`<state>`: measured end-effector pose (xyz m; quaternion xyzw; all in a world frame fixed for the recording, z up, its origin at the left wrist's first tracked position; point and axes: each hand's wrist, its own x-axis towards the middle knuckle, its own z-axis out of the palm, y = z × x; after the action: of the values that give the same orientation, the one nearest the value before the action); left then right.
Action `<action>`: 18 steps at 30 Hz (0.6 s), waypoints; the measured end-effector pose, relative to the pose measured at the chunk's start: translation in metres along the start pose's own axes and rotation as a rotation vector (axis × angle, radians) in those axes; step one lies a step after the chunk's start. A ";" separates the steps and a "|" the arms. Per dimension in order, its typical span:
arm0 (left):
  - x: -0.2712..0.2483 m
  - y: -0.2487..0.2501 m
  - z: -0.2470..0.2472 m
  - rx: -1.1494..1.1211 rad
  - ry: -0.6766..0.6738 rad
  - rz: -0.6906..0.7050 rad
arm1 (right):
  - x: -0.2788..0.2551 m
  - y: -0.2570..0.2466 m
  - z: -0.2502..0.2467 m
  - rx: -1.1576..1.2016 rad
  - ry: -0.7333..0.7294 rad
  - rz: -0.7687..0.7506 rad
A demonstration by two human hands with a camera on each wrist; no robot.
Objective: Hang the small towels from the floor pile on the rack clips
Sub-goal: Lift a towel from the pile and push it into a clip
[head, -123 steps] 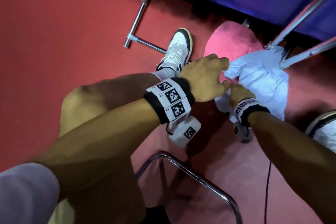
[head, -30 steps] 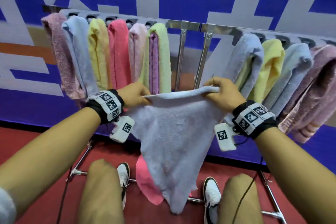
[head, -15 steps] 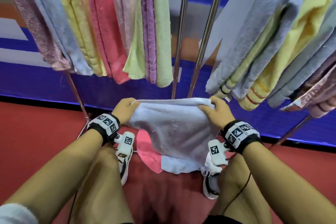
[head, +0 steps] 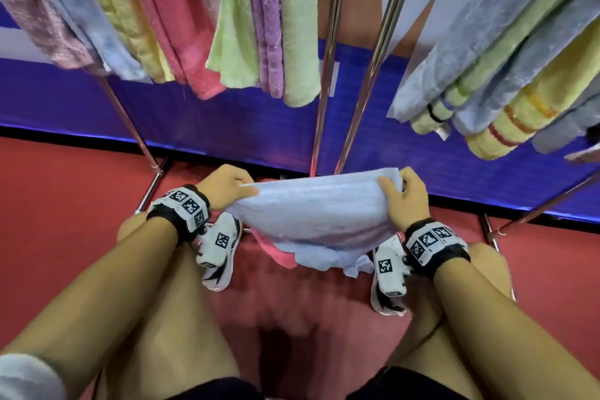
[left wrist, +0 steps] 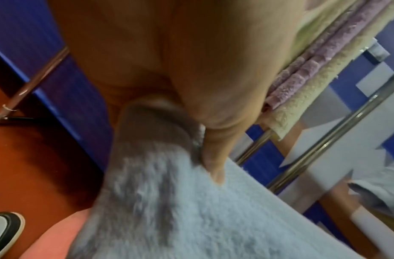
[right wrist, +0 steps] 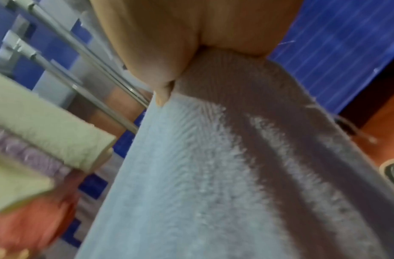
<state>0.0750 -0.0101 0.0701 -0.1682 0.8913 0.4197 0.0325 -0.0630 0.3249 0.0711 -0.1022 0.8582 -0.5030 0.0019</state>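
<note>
The left hand point(head: 227, 187) and the right hand point(head: 404, 196) each pinch an upper corner of the pale blue terry towel point(head: 316, 214), thumbs pressed on its near face, evidently to keep the top edge stretched flat for presenting to a clip. The towel is held low between the knees, below the hanging coloured towels point(head: 207, 19) and in front of the chrome rack uprights point(head: 328, 75). Its lower part sags in soft folds over a pink towel point(head: 276, 255) on the red floor point(head: 65, 198).
</note>
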 end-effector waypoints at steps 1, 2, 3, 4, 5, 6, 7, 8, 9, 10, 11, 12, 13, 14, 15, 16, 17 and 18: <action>0.001 -0.002 0.001 -0.004 0.009 -0.008 | 0.001 0.000 0.001 0.018 0.024 0.011; 0.002 -0.005 0.002 -0.004 0.027 -0.009 | 0.003 0.001 0.001 0.036 0.049 0.026; 0.005 -0.009 0.003 -0.013 0.069 -0.011 | 0.005 0.002 0.001 0.044 0.065 0.036; 0.008 -0.013 0.004 -0.033 0.145 -0.016 | 0.007 0.003 0.002 0.041 0.069 0.047; 0.012 -0.014 0.004 -0.073 0.245 -0.038 | 0.008 0.004 0.002 0.042 0.072 0.046; 0.016 -0.014 0.004 -0.130 0.356 -0.056 | 0.008 0.004 0.002 0.051 0.081 0.042; 0.017 -0.008 0.004 -0.206 0.461 -0.066 | 0.009 0.002 0.002 0.072 0.097 0.037; 0.018 -0.001 0.006 -0.286 0.543 -0.064 | 0.009 -0.002 0.002 0.101 0.121 0.042; 0.016 0.010 0.010 -0.376 0.598 -0.065 | 0.010 -0.007 0.002 0.135 0.155 0.049; 0.013 0.021 0.015 -0.459 0.627 -0.073 | 0.010 -0.013 0.004 0.175 0.183 0.062; 0.011 0.028 0.023 -0.526 0.634 -0.102 | 0.009 -0.018 0.007 0.218 0.192 0.072; 0.009 0.035 0.033 -0.584 0.620 -0.134 | 0.007 -0.021 0.014 0.252 0.181 0.091; 0.006 0.040 0.045 -0.643 0.580 -0.169 | 0.002 -0.023 0.022 0.268 0.158 0.111; 0.004 0.043 0.057 -0.701 0.516 -0.193 | -0.005 -0.020 0.031 0.260 0.127 0.127; 0.001 0.045 0.068 -0.756 0.431 -0.211 | -0.013 -0.015 0.039 0.232 0.094 0.131; -0.002 0.047 0.078 -0.813 0.346 -0.221 | -0.021 -0.009 0.047 0.190 0.056 0.131; -0.005 0.047 0.086 -0.874 0.275 -0.226 | -0.029 -0.005 0.054 0.142 0.014 0.124; -0.008 0.046 0.093 -0.905 0.219 -0.228 | -0.035 -0.003 0.059 0.104 -0.025 0.096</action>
<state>0.0595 0.0899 0.0461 -0.3055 0.5932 0.7392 -0.0922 -0.0218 0.2785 0.0414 -0.0668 0.8348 -0.5449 0.0421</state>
